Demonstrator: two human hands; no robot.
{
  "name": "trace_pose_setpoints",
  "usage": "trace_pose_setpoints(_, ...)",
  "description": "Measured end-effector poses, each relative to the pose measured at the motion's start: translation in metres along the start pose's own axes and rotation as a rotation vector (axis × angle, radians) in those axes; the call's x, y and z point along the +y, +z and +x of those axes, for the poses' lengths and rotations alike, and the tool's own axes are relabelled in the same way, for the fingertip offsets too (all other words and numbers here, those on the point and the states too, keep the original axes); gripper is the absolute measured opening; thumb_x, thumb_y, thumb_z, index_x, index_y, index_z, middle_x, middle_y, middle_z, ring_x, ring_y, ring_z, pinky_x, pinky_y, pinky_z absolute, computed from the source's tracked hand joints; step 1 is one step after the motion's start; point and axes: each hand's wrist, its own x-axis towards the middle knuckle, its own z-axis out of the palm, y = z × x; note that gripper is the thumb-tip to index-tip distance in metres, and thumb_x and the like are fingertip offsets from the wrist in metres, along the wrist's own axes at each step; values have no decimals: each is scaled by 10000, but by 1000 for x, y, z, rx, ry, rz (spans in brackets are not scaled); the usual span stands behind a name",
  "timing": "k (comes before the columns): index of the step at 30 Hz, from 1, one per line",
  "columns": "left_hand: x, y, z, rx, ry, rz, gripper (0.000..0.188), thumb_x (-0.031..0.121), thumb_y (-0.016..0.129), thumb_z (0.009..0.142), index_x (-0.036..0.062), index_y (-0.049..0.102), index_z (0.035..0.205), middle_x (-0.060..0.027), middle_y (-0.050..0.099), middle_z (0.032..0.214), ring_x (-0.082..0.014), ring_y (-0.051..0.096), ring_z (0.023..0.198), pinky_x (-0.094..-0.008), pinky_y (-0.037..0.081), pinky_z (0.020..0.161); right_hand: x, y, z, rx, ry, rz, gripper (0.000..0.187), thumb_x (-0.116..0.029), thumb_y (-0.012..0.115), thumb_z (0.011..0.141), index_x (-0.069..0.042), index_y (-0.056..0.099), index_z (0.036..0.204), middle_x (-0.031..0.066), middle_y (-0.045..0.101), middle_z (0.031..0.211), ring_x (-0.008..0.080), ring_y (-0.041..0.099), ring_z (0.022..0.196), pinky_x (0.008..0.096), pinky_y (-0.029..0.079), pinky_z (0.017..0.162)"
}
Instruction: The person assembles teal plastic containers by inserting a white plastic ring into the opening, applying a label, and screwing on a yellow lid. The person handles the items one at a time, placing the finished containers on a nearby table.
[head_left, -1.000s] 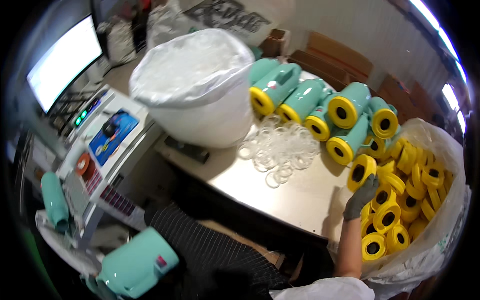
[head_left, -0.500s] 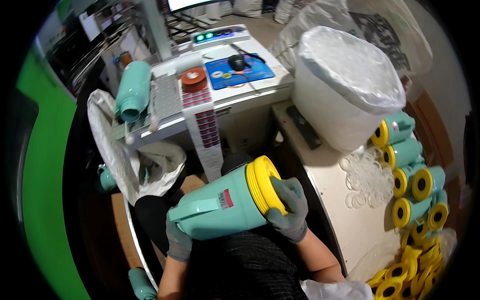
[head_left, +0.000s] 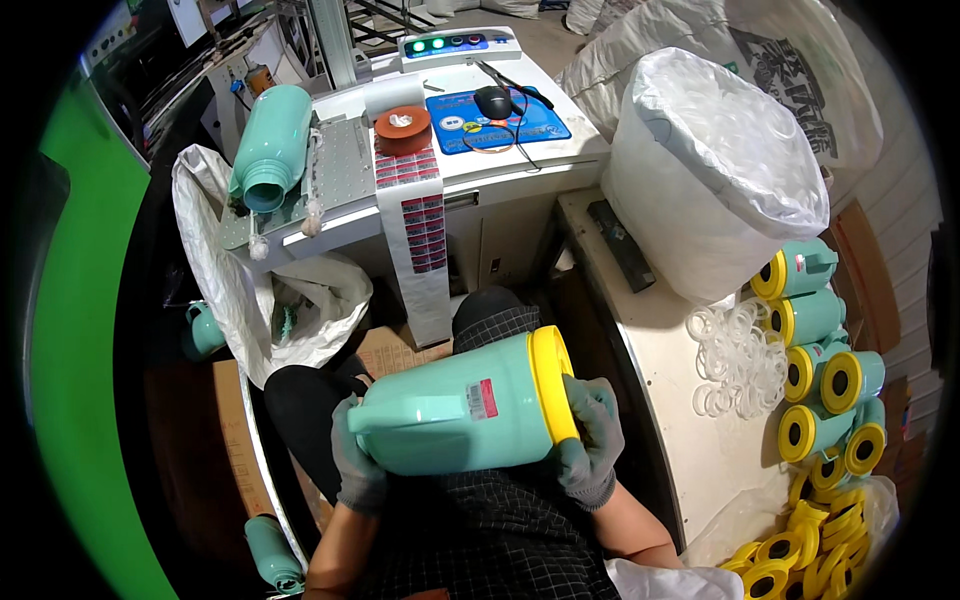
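A large teal jug (head_left: 430, 380) lies across my lap, its handle toward me and a small red-and-white label on its side. My left hand (head_left: 358, 462), in a grey glove, grips the base end. On the other end sits a yellow screw lid (head_left: 552, 385), flush against the jug's body. My right hand (head_left: 592, 440), gloved the same way, closes around the lid's rim with thumb below and fingers at its outer face.
White rings (head_left: 738, 360) lie heaped on the right-hand bench beside a white sack (head_left: 710, 190). Several lidded teal jugs (head_left: 815, 315) and loose yellow lids (head_left: 800, 545) sit farther right. Ahead, a white worktable (head_left: 575, 165) carries a teal bottle (head_left: 275, 135) and a label strip (head_left: 425, 240).
The lid has gone down onto the jug; the threaded yellow ridges seen before are now covered. Both hands keep their hold, and the jug lies a little more level.
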Motion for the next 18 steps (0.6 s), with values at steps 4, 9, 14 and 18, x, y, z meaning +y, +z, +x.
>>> trace_pose_setpoints(4, 23, 10, -3, -87, 172, 234, 254, 252, 456, 1134, 66, 630, 1140, -9, 685, 996, -108, 648, 922, -263, 531, 846, 5, -20, 4, -139, 48, 104, 690, -597, 507, 1062, 8, 618, 1374, 188, 623, 1218, 283, 621, 1085, 393, 517, 953)
trace_pose_setpoints(9, 49, 24, -11, -183, 300, 422, 268, 254, 439, 1139, 65, 624, 1101, -6, 689, 929, -97, 664, 852, -259, 548, 749, -21, -8, 64, 201, 559, 813, 1038, -846, 301, 983, 29, 533, 1492, 223, 509, 1556, 348, 499, 1433, 476, 352, 1230)
trace_pose_setpoints(14, 35, 36, -1, -259, 175, 198, 248, 200, 451, 1123, 25, 626, 1153, -43, 699, 1001, -124, 682, 880, -268, 567, 787, 6, -22, 67, -398, 293, 435, 1127, -883, 216, 966, 49, 477, 1543, 228, 470, 1605, 317, 423, 1509, 444, 256, 1284)
trace_pose_setpoints(18, 31, 9, -4, -180, 487, 626, 273, 168, 521, 1081, -8, 598, 1274, -73, 687, 1133, -153, 682, 970, -282, 568, 866, 15, -33, 49, -6, 455, 671, 1118, -880, 203, 966, 1, 291, 1649, 193, 369, 1679, 323, 320, 1567, 456, 177, 1316)
